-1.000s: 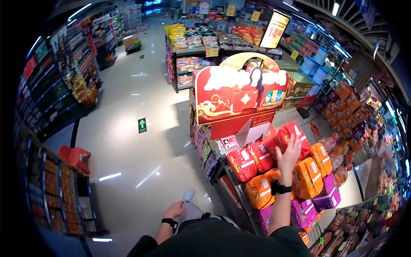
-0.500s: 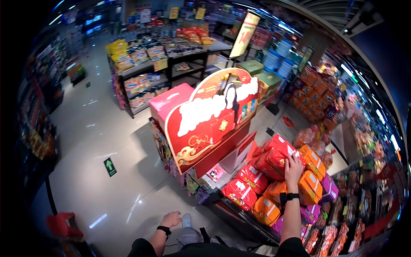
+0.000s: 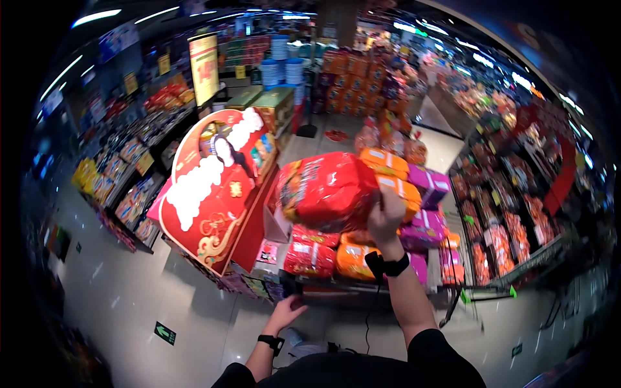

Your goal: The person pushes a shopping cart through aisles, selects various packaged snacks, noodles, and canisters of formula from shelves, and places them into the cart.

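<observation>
My right hand [image 3: 387,216] grips one end of a large, shiny red multipack [image 3: 326,191], apparently instant noodles. The pack is lifted and tilted above a heaped display, and it hides part of the heap. Beneath it lie more red packs [image 3: 309,260] and orange packs [image 3: 357,260]. Purple packs [image 3: 424,229] are stacked to the right of my wrist. Low in front of the display, my left hand [image 3: 288,313] holds nothing; its fingers are loosely bent and apart from the thumb.
A red promotional board [image 3: 213,187] stands left of the heap. Behind are green-gold boxes [image 3: 274,107] and blue stacked tubs [image 3: 283,71]. Sloped shelves of packaged food [image 3: 501,226] run along the right. A green-clipped stand or cart [image 3: 488,297] is near them.
The view has swung to the right. My right hand has lifted a red pack off the heap and brought it left. My left hand has moved closer to the display's front edge.
</observation>
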`<action>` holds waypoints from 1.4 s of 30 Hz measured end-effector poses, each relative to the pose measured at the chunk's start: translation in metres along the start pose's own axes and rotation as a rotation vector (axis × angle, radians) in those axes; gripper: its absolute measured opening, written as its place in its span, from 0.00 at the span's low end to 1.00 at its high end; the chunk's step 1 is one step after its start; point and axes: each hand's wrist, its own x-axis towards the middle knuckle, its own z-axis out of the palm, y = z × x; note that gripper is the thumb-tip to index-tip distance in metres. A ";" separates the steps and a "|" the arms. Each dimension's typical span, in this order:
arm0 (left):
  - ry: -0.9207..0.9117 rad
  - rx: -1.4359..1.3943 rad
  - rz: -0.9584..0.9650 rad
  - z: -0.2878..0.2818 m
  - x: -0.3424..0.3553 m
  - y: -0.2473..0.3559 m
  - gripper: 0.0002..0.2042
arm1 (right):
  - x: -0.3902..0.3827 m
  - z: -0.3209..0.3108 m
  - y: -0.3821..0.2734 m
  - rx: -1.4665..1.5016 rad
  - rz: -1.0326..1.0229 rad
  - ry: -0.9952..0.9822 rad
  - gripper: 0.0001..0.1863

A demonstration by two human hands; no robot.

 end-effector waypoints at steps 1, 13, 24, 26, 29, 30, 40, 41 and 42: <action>-0.010 -0.236 -0.022 0.021 0.009 0.030 0.31 | -0.014 -0.034 0.002 0.023 -0.026 -0.022 0.06; -0.626 -0.527 0.023 0.197 -0.094 0.119 0.49 | -0.150 -0.343 -0.037 0.032 0.456 -0.182 0.07; -0.966 -0.458 -0.021 0.404 -0.021 0.271 0.44 | -0.179 -0.551 0.011 -0.492 0.378 -0.059 0.06; -1.042 -0.531 -0.130 0.441 0.003 0.236 0.41 | -0.188 -0.564 0.027 -0.596 0.336 -0.108 0.07; -0.960 -0.489 -0.064 0.524 0.017 0.267 0.29 | -0.204 -0.594 0.066 -0.634 0.421 -0.103 0.07; -0.941 -0.491 -0.110 0.549 0.026 0.260 0.25 | -0.204 -0.601 0.081 -0.617 0.423 -0.066 0.07; -0.879 -0.545 0.021 0.754 0.122 0.342 0.20 | -0.191 -0.705 0.273 -0.564 0.766 -0.023 0.05; -0.891 -0.519 0.054 0.765 0.131 0.357 0.19 | -0.191 -0.713 0.290 -0.564 0.790 -0.016 0.05; -0.877 -0.524 0.091 0.778 0.142 0.366 0.19 | -0.192 -0.723 0.309 -0.559 0.810 -0.042 0.05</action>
